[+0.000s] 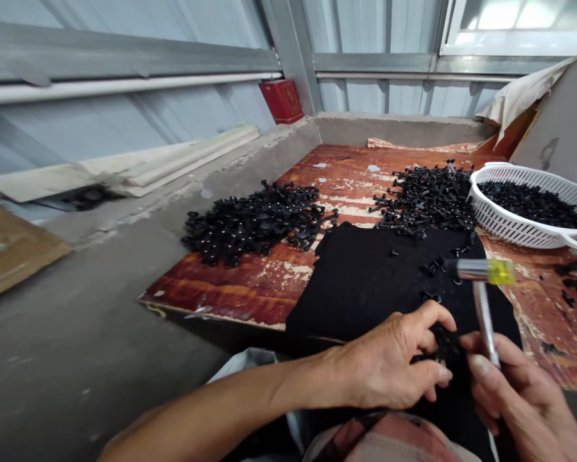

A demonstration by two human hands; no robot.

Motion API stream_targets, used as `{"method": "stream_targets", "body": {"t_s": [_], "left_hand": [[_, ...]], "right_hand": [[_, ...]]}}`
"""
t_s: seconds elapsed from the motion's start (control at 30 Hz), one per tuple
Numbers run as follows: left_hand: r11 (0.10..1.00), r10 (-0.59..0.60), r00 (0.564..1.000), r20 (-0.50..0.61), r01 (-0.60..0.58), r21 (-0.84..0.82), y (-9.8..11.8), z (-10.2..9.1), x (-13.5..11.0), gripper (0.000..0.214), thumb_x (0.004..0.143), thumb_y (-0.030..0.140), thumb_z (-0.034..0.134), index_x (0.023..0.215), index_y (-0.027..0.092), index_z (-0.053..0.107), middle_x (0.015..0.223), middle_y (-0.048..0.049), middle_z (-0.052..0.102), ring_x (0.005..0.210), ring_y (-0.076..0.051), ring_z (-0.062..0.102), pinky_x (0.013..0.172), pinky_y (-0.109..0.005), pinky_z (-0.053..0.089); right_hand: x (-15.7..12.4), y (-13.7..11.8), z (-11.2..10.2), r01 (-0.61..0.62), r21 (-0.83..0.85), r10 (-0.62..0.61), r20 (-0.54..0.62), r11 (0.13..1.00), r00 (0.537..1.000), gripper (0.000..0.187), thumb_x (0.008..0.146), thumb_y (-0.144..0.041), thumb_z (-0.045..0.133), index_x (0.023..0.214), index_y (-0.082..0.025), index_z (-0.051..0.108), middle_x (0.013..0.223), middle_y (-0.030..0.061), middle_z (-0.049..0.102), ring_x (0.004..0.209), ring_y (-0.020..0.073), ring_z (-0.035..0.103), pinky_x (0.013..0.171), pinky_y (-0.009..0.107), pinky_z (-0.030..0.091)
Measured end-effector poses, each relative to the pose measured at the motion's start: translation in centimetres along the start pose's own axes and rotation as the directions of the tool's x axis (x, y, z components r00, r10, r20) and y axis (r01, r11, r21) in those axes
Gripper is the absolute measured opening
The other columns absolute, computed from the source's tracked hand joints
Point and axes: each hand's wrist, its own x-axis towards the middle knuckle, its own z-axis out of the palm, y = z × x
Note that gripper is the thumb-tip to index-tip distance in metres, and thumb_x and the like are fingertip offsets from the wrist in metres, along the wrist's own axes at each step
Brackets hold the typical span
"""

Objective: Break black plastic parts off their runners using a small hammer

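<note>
My left hand [389,359] curls its fingers and thumb around a small bunch of black plastic parts [445,343]. Close beside it, my right hand [519,385] grips a small hammer [483,314] with a metal handle, a silver head and a yellow tip. The hammer stands head up. My right fingertips meet the bunch of parts; whether they also pinch one, I cannot tell. Both hands are over the near edge of a black cloth [360,276]. A few loose black pieces [430,266] lie on the cloth behind the hammer head.
Heaps of black parts lie on the worn red-brown tabletop [230,289], one left heap [254,221] and one back heap [427,196]. A white plastic basket [519,218] at the right holds more. A red tin [282,101] sits on the ledge in the corner.
</note>
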Motion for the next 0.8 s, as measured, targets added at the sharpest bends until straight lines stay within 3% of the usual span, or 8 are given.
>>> {"method": "stream_targets", "body": {"t_s": [0.07,0.2,0.33,0.43,0.5,0.6,0.67,0.8], "left_hand": [[1.000,0.007,1.000,0.000,-0.007,0.015,0.1,0.9,-0.3,0.035,0.078,0.014,0.056,0.111,0.021,0.044,0.073,0.0037,0.061,0.060,-0.011,0.062,0.049,-0.015,0.043],[1.000,-0.012,1.000,-0.006,0.012,0.024,0.1,1.1,-1.1,0.037,0.078,0.014,0.057,0.111,0.021,0.042,0.078,0.0020,0.063,0.061,-0.010,0.060,0.053,-0.018,0.044],[0.998,-0.067,0.998,-0.012,0.067,-0.017,-0.4,0.7,-1.7,0.037,0.077,0.019,0.060,0.110,0.020,0.041,0.071,0.0040,0.058,0.061,-0.012,0.058,0.055,-0.020,0.043],[0.989,-0.087,0.988,-0.131,0.069,-0.132,-0.9,0.6,-1.9,0.039,0.081,0.025,0.058,0.113,0.018,0.036,0.073,0.0031,0.058,0.063,-0.013,0.060,0.058,-0.023,0.045],[0.995,-0.050,0.982,-0.184,0.034,-0.089,-1.0,0.5,-1.9,0.041,0.082,0.030,0.060,0.114,0.017,0.039,0.074,0.0025,0.059,0.064,-0.012,0.057,0.062,-0.024,0.044],[0.999,-0.043,0.989,-0.139,0.042,-0.008,-0.7,0.0,-1.6,0.030,0.079,0.037,0.064,0.094,0.015,0.051,0.066,0.0046,0.053,0.057,-0.008,0.044,0.056,-0.021,0.035],[0.997,-0.071,0.991,-0.112,0.067,-0.041,-0.3,-0.4,-1.1,0.028,0.077,0.040,0.065,0.082,0.015,0.053,0.063,0.0047,0.050,0.055,-0.007,0.040,0.053,-0.021,0.030],[0.997,-0.077,0.983,-0.168,0.070,-0.045,0.7,-1.3,-0.3,0.026,0.078,0.039,0.062,0.080,0.014,0.054,0.063,0.0027,0.055,0.055,-0.008,0.046,0.053,-0.021,0.031]], "right_hand": [[0.5,-0.2,0.9,0.041,-0.019,-0.040,0.081,0.999,0.996,0.038,0.079,-0.057,0.069,0.094,-0.022,0.066,0.056,-0.0056,0.040,0.047,0.0082,0.034,0.042,0.019,0.031],[0.8,-0.2,1.2,0.152,-0.071,-0.144,0.108,0.986,0.984,0.033,0.083,-0.054,0.066,0.081,-0.021,0.067,0.058,-0.0043,0.042,0.049,0.0082,0.032,0.043,0.018,0.032],[0.3,0.5,1.3,0.144,-0.125,-0.144,0.011,0.982,0.990,0.034,0.080,-0.056,0.067,0.083,-0.022,0.068,0.056,-0.0034,0.046,0.050,0.0098,0.039,0.045,0.018,0.036],[0.3,0.9,1.6,0.106,-0.097,-0.111,-0.046,0.990,0.993,0.040,0.078,-0.060,0.067,0.091,-0.022,0.069,0.059,-0.0018,0.053,0.051,0.0111,0.044,0.046,0.020,0.039],[0.5,0.9,1.9,0.079,-0.060,-0.083,-0.077,0.995,0.994,0.042,0.077,-0.061,0.067,0.093,-0.022,0.068,0.059,-0.0022,0.052,0.050,0.0113,0.044,0.045,0.020,0.038],[0.8,0.4,2.6,0.082,-0.018,-0.083,-0.148,0.996,0.985,0.041,0.077,-0.059,0.068,0.094,-0.022,0.068,0.057,-0.0034,0.049,0.050,0.0111,0.042,0.045,0.020,0.036],[1.0,-0.1,3.0,0.104,0.005,-0.101,-0.179,0.995,0.979,0.041,0.077,-0.059,0.068,0.092,-0.021,0.067,0.055,-0.0039,0.047,0.049,0.0109,0.040,0.045,0.020,0.035],[1.0,-1.1,3.7,0.131,0.042,-0.121,-0.190,0.990,0.974,0.039,0.079,-0.058,0.068,0.090,-0.021,0.065,0.054,-0.0054,0.042,0.049,0.0100,0.036,0.044,0.020,0.030]]}}
